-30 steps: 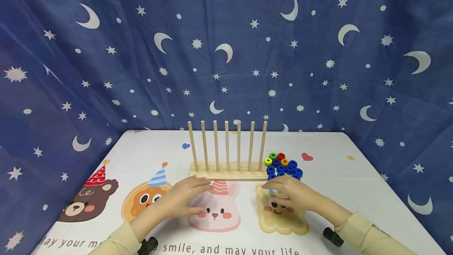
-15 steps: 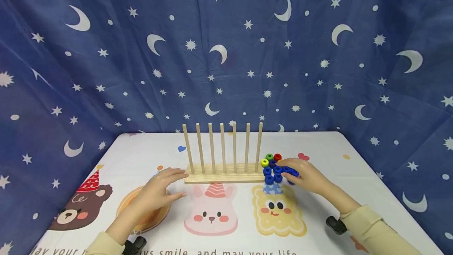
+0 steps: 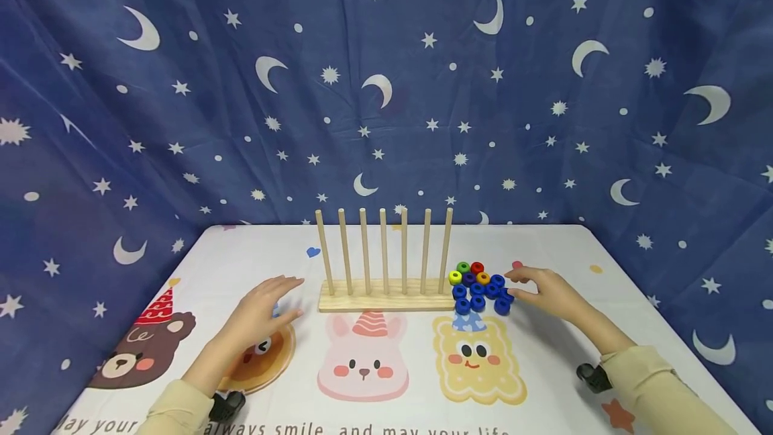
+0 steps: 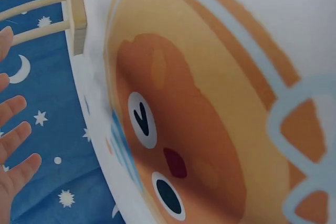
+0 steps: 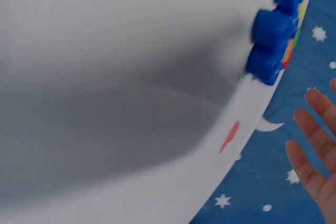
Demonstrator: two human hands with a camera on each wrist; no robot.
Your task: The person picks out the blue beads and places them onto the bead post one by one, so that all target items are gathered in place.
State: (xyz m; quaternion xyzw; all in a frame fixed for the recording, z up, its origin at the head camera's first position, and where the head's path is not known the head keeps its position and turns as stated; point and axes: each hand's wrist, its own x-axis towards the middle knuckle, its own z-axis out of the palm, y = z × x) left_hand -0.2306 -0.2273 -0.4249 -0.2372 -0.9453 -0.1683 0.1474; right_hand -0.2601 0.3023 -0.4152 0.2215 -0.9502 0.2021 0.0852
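Observation:
A wooden rack (image 3: 386,302) with a row of several upright pegs stands mid-table. Against its right end lies a cluster of beads: several blue beads (image 3: 478,289), a green bead (image 3: 463,267), a red bead (image 3: 477,268), a yellow bead (image 3: 455,278), an orange bead (image 3: 483,278) and a dark purple bead (image 3: 469,279). Just right of the cluster is my right hand (image 3: 551,294), fingers relaxed and holding nothing. My left hand (image 3: 256,314) hovers left of the rack, fingers extended and touching nothing; its fingers also show in the left wrist view.
A white tablecloth (image 3: 417,354) printed with cartoon faces and lettering covers the table. Behind it hangs a dark blue curtain (image 3: 338,133) with moons and stars. A black wrist strap piece (image 3: 228,406) sits below the left wrist.
My right hand reached over the beads, then drew back to their right; the front right blue beads shifted slightly. My left hand moved leftward, away from the rack.

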